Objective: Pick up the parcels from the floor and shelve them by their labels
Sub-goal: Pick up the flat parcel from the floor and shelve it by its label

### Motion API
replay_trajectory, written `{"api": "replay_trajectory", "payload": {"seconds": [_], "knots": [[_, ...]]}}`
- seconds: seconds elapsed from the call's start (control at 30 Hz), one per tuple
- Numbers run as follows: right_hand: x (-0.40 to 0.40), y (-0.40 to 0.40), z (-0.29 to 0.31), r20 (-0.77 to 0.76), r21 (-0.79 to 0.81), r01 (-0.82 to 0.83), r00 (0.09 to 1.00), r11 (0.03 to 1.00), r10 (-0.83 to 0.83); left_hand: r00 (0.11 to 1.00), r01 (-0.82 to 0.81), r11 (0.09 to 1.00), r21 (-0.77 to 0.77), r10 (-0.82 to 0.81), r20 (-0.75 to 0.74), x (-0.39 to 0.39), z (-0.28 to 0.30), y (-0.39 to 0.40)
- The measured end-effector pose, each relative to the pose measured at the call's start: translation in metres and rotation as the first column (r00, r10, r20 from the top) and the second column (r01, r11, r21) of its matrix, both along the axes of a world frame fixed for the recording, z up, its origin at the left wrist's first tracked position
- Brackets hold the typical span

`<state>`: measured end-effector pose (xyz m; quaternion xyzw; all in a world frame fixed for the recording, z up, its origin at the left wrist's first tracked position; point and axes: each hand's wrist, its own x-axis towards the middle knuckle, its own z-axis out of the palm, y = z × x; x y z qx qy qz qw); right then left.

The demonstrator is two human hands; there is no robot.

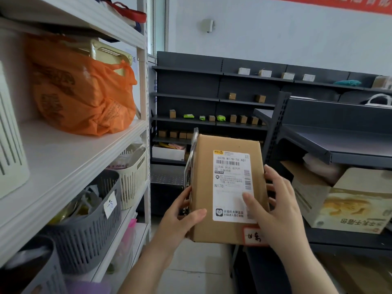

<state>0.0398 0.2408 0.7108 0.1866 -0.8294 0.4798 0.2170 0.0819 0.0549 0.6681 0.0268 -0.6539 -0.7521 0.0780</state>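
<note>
I hold the parcel (228, 187) chest-high between both hands, left hand (182, 217) and right hand (280, 211) fingers curled round its sides. My right thumb hides part of the label (232, 185); I might misread it and pick the wrong shelf (212, 124).

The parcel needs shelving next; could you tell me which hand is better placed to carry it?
Probably the left hand: it wraps the parcel's edge, while the right hand covers the label.

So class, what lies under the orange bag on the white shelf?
The orange bag rests directly on the white shelf. A cream basket sits behind it. The bag's contents are hidden.
</note>
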Motion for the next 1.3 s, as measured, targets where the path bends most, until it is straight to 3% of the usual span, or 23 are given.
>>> {"api": "replay_trajectory", "payload": {"seconds": [0.3,0.77,1.3], "knots": [[-0.007,-0.001,0.014,-0.083,0.321,0.032,0.996,0.947,-0.006,1.000,-0.020,0.997,0.075,0.019,0.014,0.004,-0.001,-0.002],[0.023,0.012,-0.028,-0.139,0.160,-0.077,0.985,0.984,0.100,1.000,-0.030,0.997,0.068,0.030,-0.003,0.007,0.000,-0.010],[0.036,0.021,-0.048,-0.237,0.083,-0.070,0.968,0.994,0.088,0.999,-0.054,0.996,0.068,0.053,0.004,0.011,-0.001,-0.021]]}}
